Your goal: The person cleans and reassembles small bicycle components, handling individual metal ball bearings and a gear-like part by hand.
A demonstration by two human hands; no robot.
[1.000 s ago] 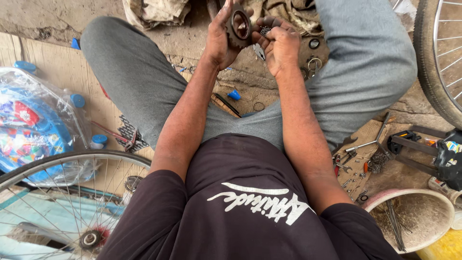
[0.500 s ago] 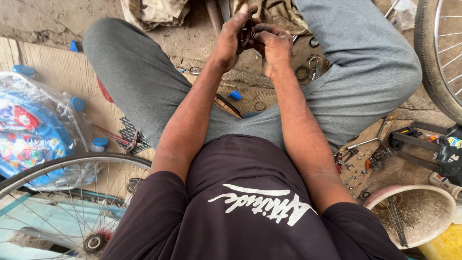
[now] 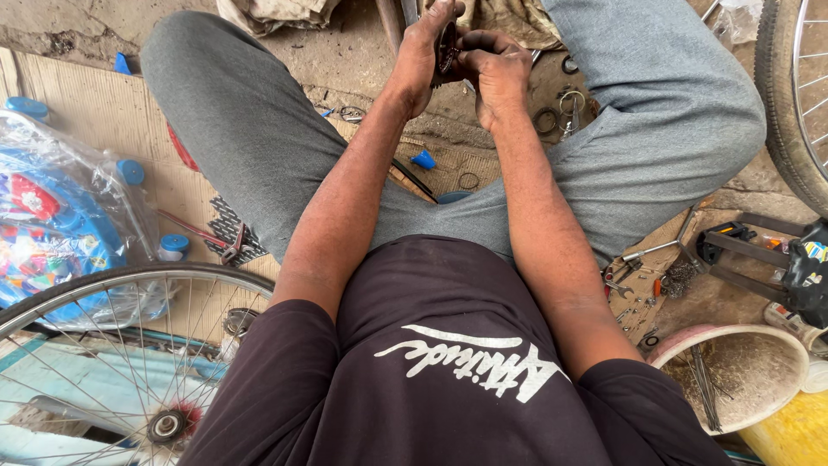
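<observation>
A bicycle wheel (image 3: 112, 362) with thin spokes and a dark tyre is seen at eight o'clock, and part of a second wheel (image 3: 798, 95) is cut off by the edge at two o'clock. The grey trousers (image 3: 259, 129) of the seated person are spread across the upper half, knees bent out to either side, above a dark shirt (image 3: 448, 380) with pale lettering. A clear plastic bag (image 3: 60, 216) of bright blue and red toy parts is laid at nine o'clock on a sheet of cardboard (image 3: 95, 112). A round pink bowl (image 3: 733, 371) with thin metal rods in it is placed at four o'clock, just beside a scatter of small metal tools (image 3: 638, 276). At twelve o'clock the left hand (image 3: 423, 52) is curled shut around a small round dark metal part (image 3: 448, 47), which is held upright between both palms above the ground. The right hand (image 3: 496, 69) is closed against the same part from the other side, fingers bent over its edge. Most of the part is hidden by the fingers. A few loose metal rings (image 3: 552, 116) are scattered on the ground just beside the right wrist.
</observation>
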